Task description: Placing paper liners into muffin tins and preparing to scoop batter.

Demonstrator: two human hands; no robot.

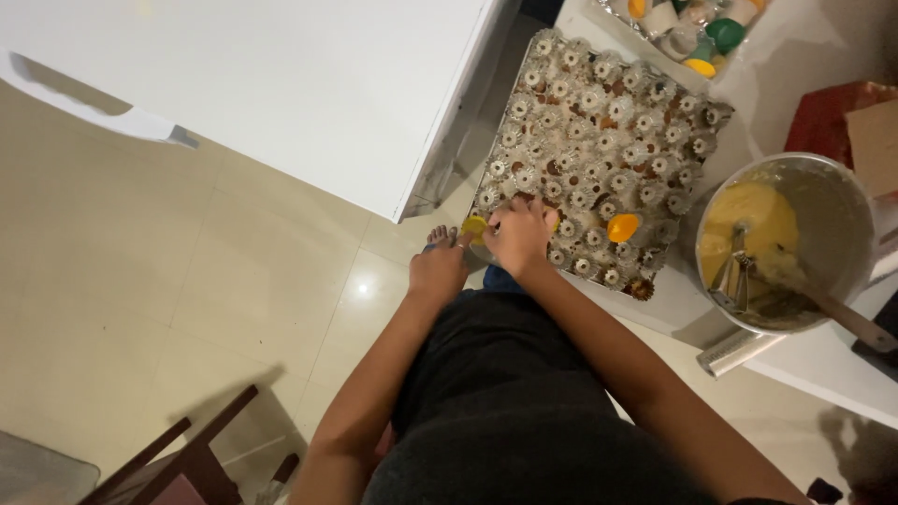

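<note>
A baking tray packed with several small fluted metal moulds lies on the white counter. My left hand pinches a small mould filled with yellow batter at the tray's near-left corner. My right hand rests on the moulds at the tray's near edge, fingers curled around one; what it grips is hidden. Another batter-filled mould sits in the tray just to the right of my right hand.
A metal bowl of yellow batter with a scoop and a spoon stands to the right of the tray. A tub of coloured moulds lies beyond. A white appliance stands left. A wooden chair is on the tiled floor.
</note>
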